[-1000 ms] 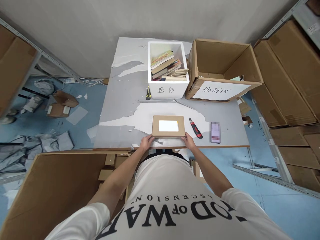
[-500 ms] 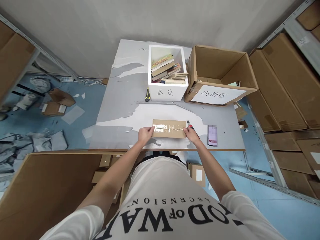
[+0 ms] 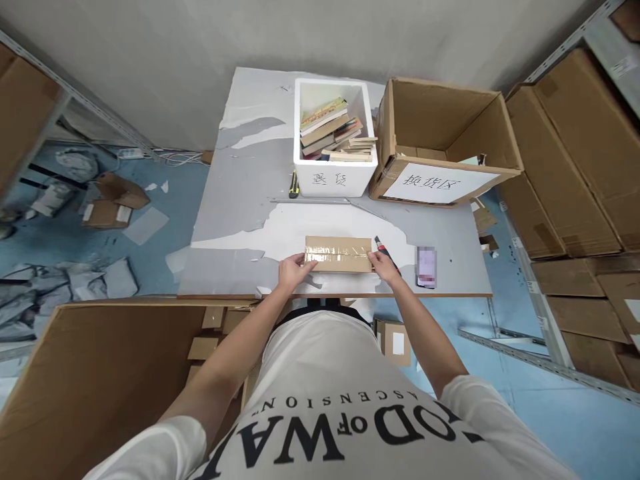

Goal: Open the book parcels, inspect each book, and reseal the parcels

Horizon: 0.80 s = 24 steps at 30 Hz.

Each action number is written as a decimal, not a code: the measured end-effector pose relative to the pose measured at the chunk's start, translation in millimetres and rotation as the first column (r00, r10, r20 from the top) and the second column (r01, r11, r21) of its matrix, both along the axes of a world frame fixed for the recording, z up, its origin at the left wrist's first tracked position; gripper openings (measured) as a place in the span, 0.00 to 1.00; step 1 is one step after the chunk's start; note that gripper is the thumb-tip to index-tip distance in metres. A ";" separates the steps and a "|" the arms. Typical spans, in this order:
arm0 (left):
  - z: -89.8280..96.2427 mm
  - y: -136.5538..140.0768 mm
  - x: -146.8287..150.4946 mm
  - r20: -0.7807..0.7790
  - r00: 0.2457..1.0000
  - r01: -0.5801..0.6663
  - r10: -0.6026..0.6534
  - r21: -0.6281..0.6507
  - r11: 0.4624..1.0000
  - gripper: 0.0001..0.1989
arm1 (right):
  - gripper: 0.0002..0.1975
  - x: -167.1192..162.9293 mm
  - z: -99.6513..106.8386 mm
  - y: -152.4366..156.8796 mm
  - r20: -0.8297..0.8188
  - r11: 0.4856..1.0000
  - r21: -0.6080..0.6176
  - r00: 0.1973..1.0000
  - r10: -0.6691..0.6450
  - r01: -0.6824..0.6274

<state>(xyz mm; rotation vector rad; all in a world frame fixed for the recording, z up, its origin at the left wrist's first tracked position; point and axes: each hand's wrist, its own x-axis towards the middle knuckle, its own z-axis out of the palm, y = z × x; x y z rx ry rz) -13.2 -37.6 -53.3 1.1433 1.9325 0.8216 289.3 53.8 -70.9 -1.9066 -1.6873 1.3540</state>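
Note:
A small flat cardboard box (image 3: 340, 254) with clear tape along its top lies on the table in front of me. My left hand (image 3: 294, 271) grips its left end, thumb on the top face near the front corner. At the right end, my right hand (image 3: 384, 265) pinches the box with thumb and fingers. Just beyond that hand lies a red and black utility knife (image 3: 386, 252), partly hidden by it. A phone (image 3: 426, 267) with a blurred screen rests on the table further right.
A white foam box (image 3: 334, 180) of books (image 3: 325, 127) stands at the back beside a large open cardboard carton (image 3: 450, 143). A yellow and black cutter (image 3: 294, 185) lies by the foam box. Left of my legs is a big carton (image 3: 115, 360); shelves flank the table (image 3: 220, 270).
My left thumb has slid from the box's left edge inward onto its top near the front corner. The view has shifted slightly; the box stays in place.

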 end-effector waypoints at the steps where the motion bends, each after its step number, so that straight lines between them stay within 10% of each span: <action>1: -1.9 -1.6 1.2 0.006 1.000 -0.022 0.022 0.011 1.000 0.26 | 0.22 5.4 -0.1 1.4 0.034 1.000 0.020 0.999 -0.025 0.024; 7: -14.7 -12.8 16.6 -0.247 0.957 -0.097 0.150 0.213 0.972 0.19 | 0.24 40.4 -15.3 9.7 0.562 0.997 0.059 0.827 0.002 -0.043; 13: -14.0 -26.1 23.2 -0.592 0.806 0.267 -0.018 0.336 0.903 0.08 | 0.23 43.0 -26.2 11.5 0.636 0.983 -0.100 0.750 0.181 -0.152; 17: -11.8 -35.1 24.1 -0.697 0.674 0.571 -0.246 0.279 0.773 0.14 | 0.26 38.9 4.4 16.9 0.563 0.966 0.100 0.814 0.143 -0.240; 21: -18.6 -33.7 27.5 -0.726 0.595 0.675 -0.344 0.220 0.704 0.18 | 0.27 4.0 64.4 15.8 0.421 0.773 0.378 0.839 0.346 -0.509; 24: -25.3 -30.1 27.1 -0.735 0.586 0.685 -0.341 0.225 0.693 0.18 | 0.26 -42.7 100.4 12.6 0.443 0.503 0.260 0.565 0.696 -0.824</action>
